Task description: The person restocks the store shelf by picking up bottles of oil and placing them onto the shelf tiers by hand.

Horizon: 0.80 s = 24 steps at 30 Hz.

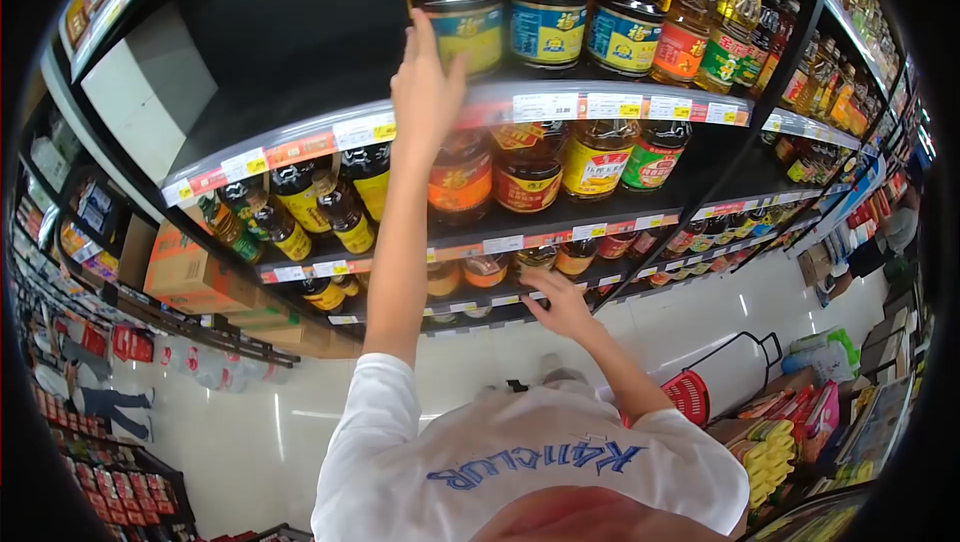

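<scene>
My left hand [428,72] is raised to the upper shelf, its fingers stretched up along the left side of a large oil bottle [470,34] with a blue and yellow label; whether it presses on the bottle I cannot tell. More blue-labelled oil bottles [548,27] stand to the right of it. My right hand [560,304] hangs lower, near the bottles on a lower shelf [538,257], with fingers and thumb apart and nothing in it. Directly below my left hand's shelf stands an orange-labelled bottle [460,182], partly behind my forearm.
A price-tag rail [545,105] runs along the upper shelf edge. At left are a white box [150,87] and brown cartons [195,267]. A red shopping basket [687,395] stands on the floor at right. Another person [115,402] is at far left.
</scene>
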Each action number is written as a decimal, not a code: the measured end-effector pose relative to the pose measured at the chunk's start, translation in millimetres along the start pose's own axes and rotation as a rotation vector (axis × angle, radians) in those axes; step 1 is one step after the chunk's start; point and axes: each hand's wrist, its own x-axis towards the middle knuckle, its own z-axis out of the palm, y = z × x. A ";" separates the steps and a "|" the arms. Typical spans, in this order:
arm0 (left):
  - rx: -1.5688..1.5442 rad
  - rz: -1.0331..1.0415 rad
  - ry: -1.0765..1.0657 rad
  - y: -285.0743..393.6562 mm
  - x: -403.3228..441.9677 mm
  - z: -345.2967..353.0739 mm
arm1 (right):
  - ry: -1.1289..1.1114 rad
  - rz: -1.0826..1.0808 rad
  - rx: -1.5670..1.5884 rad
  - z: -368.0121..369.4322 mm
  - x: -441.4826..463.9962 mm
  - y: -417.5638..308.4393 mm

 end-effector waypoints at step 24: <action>-0.522 -0.861 -1.118 176.8 -516.4 199.1 | 0.172 1.076 0.240 -187.4 -363.3 234.0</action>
